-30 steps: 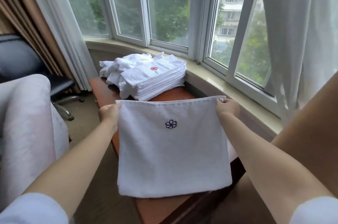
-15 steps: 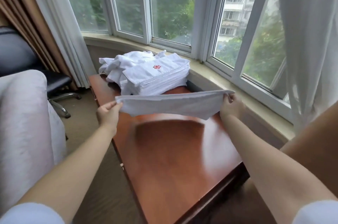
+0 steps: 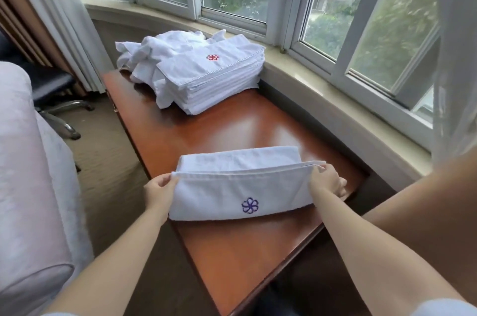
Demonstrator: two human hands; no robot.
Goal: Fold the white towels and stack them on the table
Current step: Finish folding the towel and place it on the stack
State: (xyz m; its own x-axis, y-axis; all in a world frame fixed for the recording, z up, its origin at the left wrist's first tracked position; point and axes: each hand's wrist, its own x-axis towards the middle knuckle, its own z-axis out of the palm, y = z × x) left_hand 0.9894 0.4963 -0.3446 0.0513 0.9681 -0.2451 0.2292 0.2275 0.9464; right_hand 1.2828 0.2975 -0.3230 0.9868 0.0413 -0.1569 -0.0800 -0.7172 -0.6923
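Nearest the person, a white towel (image 3: 240,186) with a blue flower emblem lies on the reddish wooden worktop (image 3: 232,251), doubled over into a long band. The left hand (image 3: 160,191) pinches its upper left corner and the right hand (image 3: 326,181) pinches the upper right corner, each grip clamped on the top layer's hem, which sits slightly raised off the layer beneath. This looks like the first fold just being laid; further folds and the move to the pile remain.

The towel's left end sits at the worktop's left edge, so little margin exists there. Bare wood stretches ahead, giving open room.

Farther back stands a neat stack of folded towels (image 3: 219,80) topped by a red emblem. Behind it a crumpled heap of unfolded towels (image 3: 154,52) touches the stack, so several remain to do.
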